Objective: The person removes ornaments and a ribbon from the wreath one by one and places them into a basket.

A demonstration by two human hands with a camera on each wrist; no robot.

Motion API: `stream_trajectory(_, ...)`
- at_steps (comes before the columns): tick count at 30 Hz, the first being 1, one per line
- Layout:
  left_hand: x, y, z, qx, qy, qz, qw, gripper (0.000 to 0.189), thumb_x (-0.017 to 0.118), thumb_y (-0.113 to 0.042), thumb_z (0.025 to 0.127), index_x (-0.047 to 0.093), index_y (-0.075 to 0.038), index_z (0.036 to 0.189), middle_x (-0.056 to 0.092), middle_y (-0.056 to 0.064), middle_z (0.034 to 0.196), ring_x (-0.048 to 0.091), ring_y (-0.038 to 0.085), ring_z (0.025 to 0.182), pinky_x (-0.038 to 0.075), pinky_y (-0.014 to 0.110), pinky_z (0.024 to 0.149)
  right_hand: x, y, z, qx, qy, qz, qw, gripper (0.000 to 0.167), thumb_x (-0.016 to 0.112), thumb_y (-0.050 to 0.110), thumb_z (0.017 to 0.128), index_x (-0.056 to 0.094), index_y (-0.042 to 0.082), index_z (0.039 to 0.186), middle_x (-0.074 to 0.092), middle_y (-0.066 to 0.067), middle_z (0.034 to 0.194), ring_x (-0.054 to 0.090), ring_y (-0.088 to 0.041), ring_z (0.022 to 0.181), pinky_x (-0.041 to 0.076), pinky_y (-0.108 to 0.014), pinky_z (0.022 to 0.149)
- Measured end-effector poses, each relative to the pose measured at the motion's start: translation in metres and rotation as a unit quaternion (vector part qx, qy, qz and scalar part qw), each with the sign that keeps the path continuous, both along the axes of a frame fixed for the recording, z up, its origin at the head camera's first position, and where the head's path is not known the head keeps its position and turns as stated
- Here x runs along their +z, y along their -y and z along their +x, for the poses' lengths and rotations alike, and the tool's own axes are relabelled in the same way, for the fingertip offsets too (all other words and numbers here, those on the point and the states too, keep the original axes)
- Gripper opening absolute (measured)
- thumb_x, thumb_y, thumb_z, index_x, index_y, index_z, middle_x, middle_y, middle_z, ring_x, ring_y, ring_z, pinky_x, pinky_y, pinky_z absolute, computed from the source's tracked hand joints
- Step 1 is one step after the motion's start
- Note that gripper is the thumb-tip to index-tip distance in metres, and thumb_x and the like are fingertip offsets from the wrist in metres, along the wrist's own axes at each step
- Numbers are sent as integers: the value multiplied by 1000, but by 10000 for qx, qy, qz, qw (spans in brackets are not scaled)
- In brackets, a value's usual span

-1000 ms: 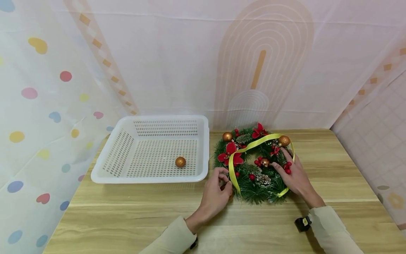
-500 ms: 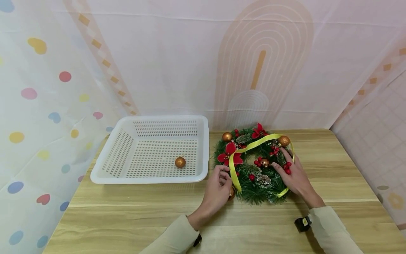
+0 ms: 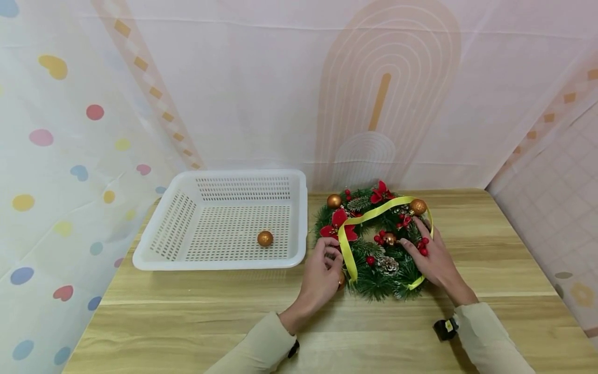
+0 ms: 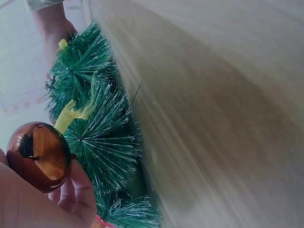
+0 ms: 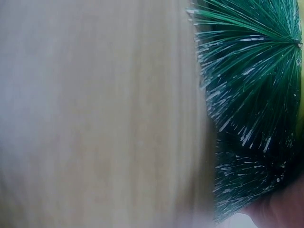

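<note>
A green Christmas wreath (image 3: 374,291) with red flowers, berries, pinecones and copper baubles lies on the table. Loosely across it runs a yellow ribbon (image 3: 372,213). At the wreath's left front edge, my left hand (image 3: 319,275) holds a shiny copper bauble (image 4: 40,156) between curled fingers and thumb; from the head it is mostly hidden. My right hand (image 3: 435,259) rests on the wreath's right side, thumb and forefinger spread and fairly straight. The thumb tip is right at another copper bauble (image 3: 390,239). In the right wrist view, pine needles (image 5: 256,71) cover most of that hand.
Left of the wreath stands a white perforated plastic basket (image 3: 219,264), with one glittery copper bauble (image 3: 264,238) inside. Both sit on a wooden table (image 3: 201,322). A patterned cloth backdrop (image 3: 261,93) rises behind the table, and cloth also hangs at the sides.
My left hand has shifted slightly up along the wreath's left edge with the bauble, and the ribbon beside it has moved a little. The right hand has stayed in place.
</note>
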State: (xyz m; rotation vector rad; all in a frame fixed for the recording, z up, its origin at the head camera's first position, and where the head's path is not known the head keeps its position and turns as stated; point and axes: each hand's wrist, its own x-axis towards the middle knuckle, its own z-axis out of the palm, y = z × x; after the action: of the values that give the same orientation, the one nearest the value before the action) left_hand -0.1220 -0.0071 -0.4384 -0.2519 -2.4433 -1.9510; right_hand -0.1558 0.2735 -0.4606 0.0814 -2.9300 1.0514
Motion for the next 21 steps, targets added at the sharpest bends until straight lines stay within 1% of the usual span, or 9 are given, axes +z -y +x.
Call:
stream_trajectory(5, 1, 0, -1, 37, -142, -150, 9998, 22, 53, -4, 98, 54, -14, 118, 62, 2, 95, 55, 12, 65, 48, 26, 56, 0, 0, 0, -4, 3, 9, 10000, 74, 44, 50, 102, 8, 24, 161, 5, -27, 162, 18, -61, 139, 25, -78, 99)
stream_trajectory(10, 3, -2, -2, -19, -335, -286, 9990, 22, 55, -4, 98, 55, -13, 119, 63, 2, 95, 56, 11, 68, 49, 26, 60, 0, 0, 0, 1, -14, 15, 10000, 73, 44, 50, 102, 9, 24, 161, 5, -27, 162, 18, -61, 139, 25, -78, 99)
stream_trajectory(15, 6, -5, -3, -189, -473, -406, 9979, 24, 55, -4, 98, 55, -11, 120, 63, 1, 95, 58, 9, 70, 50, 24, 63, -1, 0, 0, 20, -31, 6, 10000, 74, 45, 50, 102, 9, 24, 161, 5, -27, 162, 18, -60, 139, 25, -77, 99)
stream_trajectory(21, 6, -5, -3, -433, -503, -312, 9973, 24, 55, -2, 97, 54, -9, 120, 64, 3, 95, 59, 8, 70, 50, 24, 63, 0, 0, 0, 18, -34, -3, 10000, 74, 45, 50, 102, 10, 23, 161, 5, -27, 162, 17, -60, 140, 24, -77, 100)
